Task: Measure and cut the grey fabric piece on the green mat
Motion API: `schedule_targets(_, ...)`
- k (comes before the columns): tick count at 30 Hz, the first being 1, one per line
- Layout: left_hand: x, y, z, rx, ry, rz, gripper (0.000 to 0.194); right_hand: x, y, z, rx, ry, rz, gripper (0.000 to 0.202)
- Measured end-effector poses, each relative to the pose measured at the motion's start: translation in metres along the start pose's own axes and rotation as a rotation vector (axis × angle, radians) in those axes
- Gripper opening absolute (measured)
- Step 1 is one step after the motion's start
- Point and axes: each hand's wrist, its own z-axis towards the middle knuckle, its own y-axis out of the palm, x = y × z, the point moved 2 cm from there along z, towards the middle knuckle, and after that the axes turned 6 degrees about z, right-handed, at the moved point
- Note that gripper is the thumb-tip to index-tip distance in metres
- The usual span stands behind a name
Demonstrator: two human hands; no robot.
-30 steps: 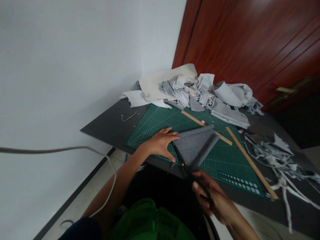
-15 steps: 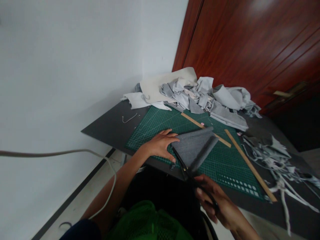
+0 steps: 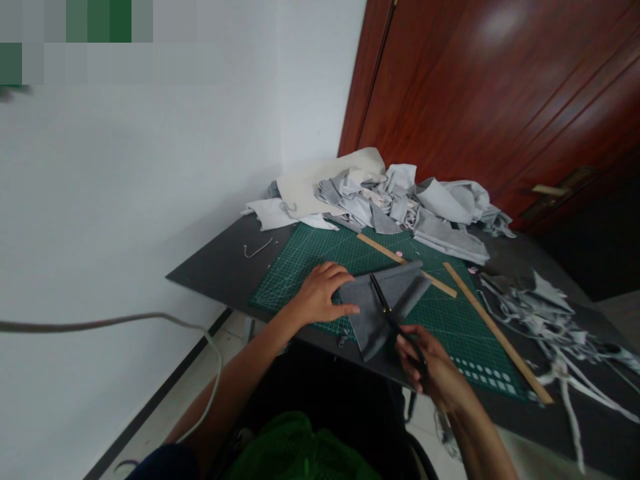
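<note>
A piece of grey cloth [image 3: 363, 309] lies over the front part of the green cutting mat [image 3: 320, 250], its near corner reaching the dark table edge. Black scissors [image 3: 384, 305] are over the cloth, blades pointing up and to the left. Their handles are in my right hand [image 3: 431, 363], whose fingers wrap round them. My left hand [image 3: 323, 293] is at the cloth's left edge with thumb and fingers apart, holding nothing. A small dark scrap [image 3: 343, 338] lies just below it.
Crumpled grey and white cloth pieces [image 3: 395, 200] are heaped at the back. Two wooden strips [image 3: 495, 327] lie on the mat. Tangled scraps [image 3: 550, 313] cover the right side. A pale cable [image 3: 150, 318] crosses in front of the wall at left.
The scissors have moved from the cloth's lower left edge up over its middle, with my right hand following. My left hand's thumb has shifted slightly up and right. The view has tilted a little.
</note>
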Motion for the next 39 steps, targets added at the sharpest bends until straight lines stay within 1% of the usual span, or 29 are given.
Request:
schedule_targets(1,0.008,0.001,-0.002,-0.036,0.045,0.002,0.070,-0.001,-0.002,0.006,-0.007,0.010,0.027,0.061)
schedule_targets(3,0.022,0.005,-0.007,-0.149,0.141,0.011,0.076,-0.002,-0.007,0.013,-0.037,0.040,0.069,0.060)
schedule_targets(6,0.031,0.012,-0.012,-0.243,0.230,0.092,0.068,-0.007,-0.015,0.017,-0.102,0.085,0.120,0.055)
schedule_targets(8,0.027,0.014,-0.013,-0.269,0.235,0.142,0.056,-0.010,-0.019,0.018,-0.140,0.110,0.145,0.055)
schedule_targets(10,0.016,0.012,-0.011,-0.286,0.213,0.168,0.042,-0.012,-0.021,0.019,-0.169,0.125,0.163,0.055)
schedule_targets(11,0.008,0.010,-0.010,-0.288,0.188,0.176,0.038,-0.013,-0.021,0.020,-0.180,0.128,0.170,0.055)
schedule_targets(12,-0.002,0.007,-0.010,-0.274,0.153,0.189,0.037,-0.013,-0.021,0.020,-0.191,0.127,0.178,0.054)
schedule_targets(13,-0.013,0.002,-0.010,-0.228,0.080,0.211,0.038,-0.014,-0.021,0.021,-0.202,0.123,0.184,0.053)
schedule_targets(14,-0.027,-0.004,-0.010,-0.138,-0.034,0.242,0.041,-0.014,-0.021,0.022,-0.212,0.117,0.190,0.053)
schedule_targets(15,-0.040,-0.010,-0.012,-0.071,-0.117,0.276,0.042,-0.013,-0.021,0.022,-0.220,0.111,0.192,0.052)
schedule_targets(17,-0.066,-0.025,-0.018,0.053,-0.263,0.339,0.045,-0.012,-0.021,0.023,-0.226,0.100,0.187,0.051)
schedule_targets(19,-0.085,-0.040,-0.026,0.176,-0.390,0.391,0.047,-0.011,-0.021,0.023,-0.225,0.096,0.177,0.051)
schedule_targets(20,-0.090,-0.048,-0.029,0.241,-0.462,0.420,0.049,-0.010,-0.021,0.024,-0.225,0.096,0.173,0.051)
schedule_targets(21,-0.094,-0.055,-0.033,0.324,-0.597,0.466,0.050,-0.010,-0.021,0.024,-0.225,0.098,0.172,0.051)
schedule_targets(22,-0.094,-0.060,-0.035,0.338,-0.704,0.497,0.051,-0.010,-0.021,0.024,-0.227,0.100,0.174,0.051)
schedule_targets(23,-0.091,-0.063,-0.036,0.339,-0.772,0.514,0.052,-0.010,-0.021,0.024,-0.230,0.101,0.177,0.051)
schedule_targets(24,-0.085,-0.064,-0.034,0.335,-0.780,0.515,0.055,-0.010,-0.021,0.024,-0.231,0.103,0.183,0.052)
schedule_targets(25,-0.077,-0.063,-0.031,0.336,-0.751,0.511,0.059,-0.010,-0.021,0.023,-0.231,0.104,0.190,0.052)
schedule_targets(26,-0.066,-0.060,-0.026,0.349,-0.656,0.489,0.062,-0.011,-0.020,0.023,-0.230,0.106,0.198,0.053)
schedule_targets(27,-0.053,-0.054,-0.020,0.337,-0.506,0.462,0.062,-0.011,-0.020,0.023,-0.227,0.109,0.206,0.053)
schedule_targets(28,-0.039,-0.046,-0.015,0.264,-0.320,0.409,0.059,-0.011,-0.020,0.023,-0.224,0.112,0.214,0.054)
schedule_targets(29,-0.026,-0.035,-0.010,0.179,-0.198,0.377,0.051,-0.011,-0.020,0.023,-0.221,0.112,0.222,0.055)
schedule_targets(31,0.002,-0.012,-0.004,0.044,-0.016,0.329,0.038,-0.011,-0.020,0.023,-0.217,0.107,0.237,0.057)
schedule_targets(33,0.027,0.012,0.000,-0.137,0.175,0.259,0.025,-0.010,-0.019,0.023,-0.214,0.096,0.246,0.056)
schedule_targets(34,0.037,0.022,0.001,-0.222,0.237,0.221,0.021,-0.010,-0.018,0.023,-0.212,0.091,0.248,0.056)
schedule_targets(35,0.045,0.031,0.002,-0.281,0.264,0.184,0.022,-0.010,-0.018,0.022,-0.209,0.088,0.247,0.055)
schedule_targets(36,0.049,0.036,0.004,-0.306,0.254,0.167,0.025,-0.010,-0.017,0.022,-0.205,0.086,0.243,0.055)
schedule_targets(37,0.050,0.040,0.006,-0.291,0.214,0.166,0.030,-0.010,-0.016,0.021,-0.202,0.084,0.235,0.055)
schedule_targets(39,0.044,0.042,0.011,-0.246,0.089,0.188,0.039,-0.010,-0.013,0.020,-0.197,0.076,0.213,0.054)
